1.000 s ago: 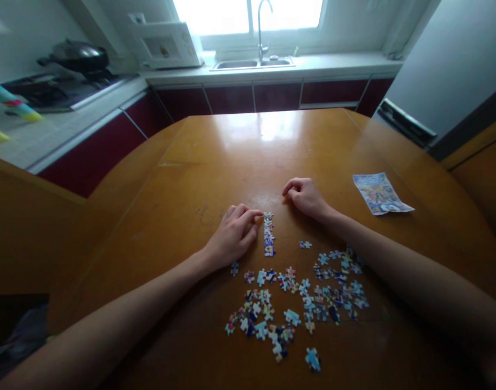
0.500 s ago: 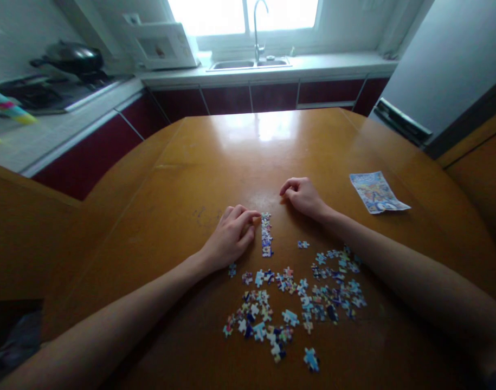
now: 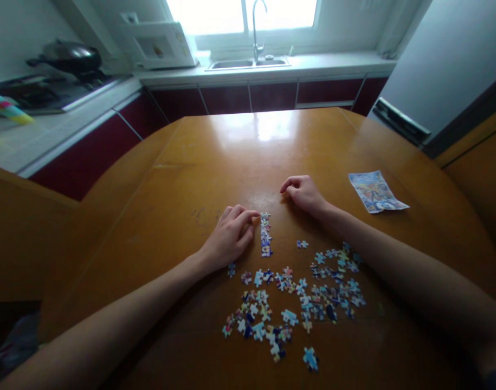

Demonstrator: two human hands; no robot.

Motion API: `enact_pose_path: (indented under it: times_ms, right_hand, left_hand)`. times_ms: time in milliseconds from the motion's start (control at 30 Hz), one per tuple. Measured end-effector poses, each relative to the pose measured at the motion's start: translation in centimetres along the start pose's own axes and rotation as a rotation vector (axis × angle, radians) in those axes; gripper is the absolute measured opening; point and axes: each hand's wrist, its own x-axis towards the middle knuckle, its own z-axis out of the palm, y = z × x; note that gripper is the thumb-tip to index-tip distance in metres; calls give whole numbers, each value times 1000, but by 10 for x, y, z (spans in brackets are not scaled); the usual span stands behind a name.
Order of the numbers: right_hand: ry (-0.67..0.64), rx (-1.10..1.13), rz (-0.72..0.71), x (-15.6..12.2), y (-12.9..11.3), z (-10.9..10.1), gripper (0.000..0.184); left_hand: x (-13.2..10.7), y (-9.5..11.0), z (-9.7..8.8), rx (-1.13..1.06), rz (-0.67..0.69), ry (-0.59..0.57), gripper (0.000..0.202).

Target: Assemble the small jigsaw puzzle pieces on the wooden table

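Note:
A narrow strip of joined jigsaw pieces point(image 3: 265, 235) lies upright in my view near the middle of the wooden table. My left hand point(image 3: 234, 230) rests just left of it, open, palm down, with the index fingertip at the strip's upper left edge. Beyond the strip, to the right, my right hand point(image 3: 302, 194) is on the table with its fingers curled together. Whatever may be in those fingers is hidden. Loose jigsaw pieces point(image 3: 331, 295) are spread in front of both hands. One small blue-and-white piece or pair point(image 3: 302, 244) lies apart, right of the strip.
A creased picture sheet point(image 3: 377, 190) lies on the table point(image 3: 215, 157) at the right. One blue piece point(image 3: 310, 358) sits nearest me. Behind the table are a counter with a sink point(image 3: 248, 64), a white microwave point(image 3: 160, 46), a wok point(image 3: 69, 57) and a fridge point(image 3: 438, 65).
Both hands, the strip and the loose pieces stay in place. Only the camera view has shifted very slightly.

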Motion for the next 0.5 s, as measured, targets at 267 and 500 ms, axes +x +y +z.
enact_pose_path:
  times_ms: [267,500]
  right_hand:
    - [2,67,16,4,5,-5,23]
    - [21,108,44,7,5,-4,22]
  left_hand:
    - [0,0,-1,6,-1,-5,30]
    - [0,-3,0,23,10,-4,27]
